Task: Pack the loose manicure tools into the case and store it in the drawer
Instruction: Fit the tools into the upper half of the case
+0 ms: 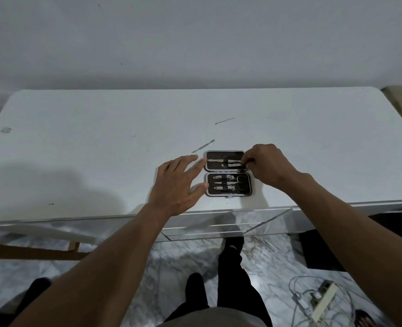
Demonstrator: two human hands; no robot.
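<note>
Between the hands lies the open case, mostly filled. Right hand pinches a tool into its far half; left hand, fingers spread, steadies its edge. Beyond them, two loose tools await packing; storage in the drawer remains.

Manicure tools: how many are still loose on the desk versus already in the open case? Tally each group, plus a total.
Loose on the desk: 2, a thin pick and a flat pusher
In the case, far half: 2
In the case, near half: about 4; small, so roughly counted
Total: about 8
</note>
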